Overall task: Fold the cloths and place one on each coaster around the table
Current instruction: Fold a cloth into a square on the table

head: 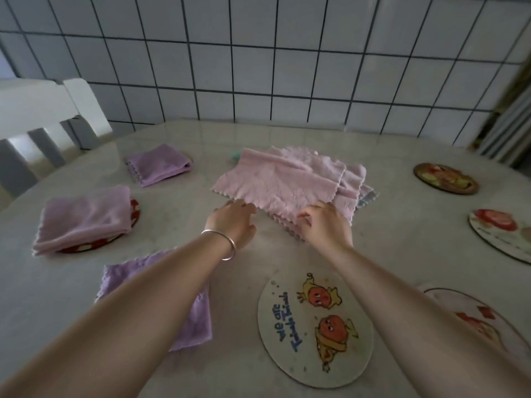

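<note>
From the head camera, you look down at a pale round table (pixel 402 242) set against a tiled wall (pixel 287 67), with a white chair (pixel 43 110) at the far left.

In the middle lies a stack of unfolded pink cloths (pixel 287 182). Your left hand (pixel 232 222) rests at the near left corner of the stack, fingers fairly straight and reaching under the top cloth's edge; whether it has a grip yet is hard to tell. Your right hand (pixel 324 222) sits at the near right edge, fingers curled and pinching the scalloped hem. Both hands at the near edge suggests you are lifting the top cloth to fold it.

To the left, three folded purple cloths are already set out: a far one (pixel 158 165), a middle one (pixel 83 216) lying on a red coaster (pixel 135 211) that peeks out beneath, and a near one (pixel 195 311) partly hidden by your left forearm.

Four coasters remain bare: a cartoon coaster (pixel 316 328) just in front of you, and three to the right, the far one (pixel 445 178), another (pixel 500 234) at the edge, and a near one (pixel 474 317) under your right forearm.
</note>
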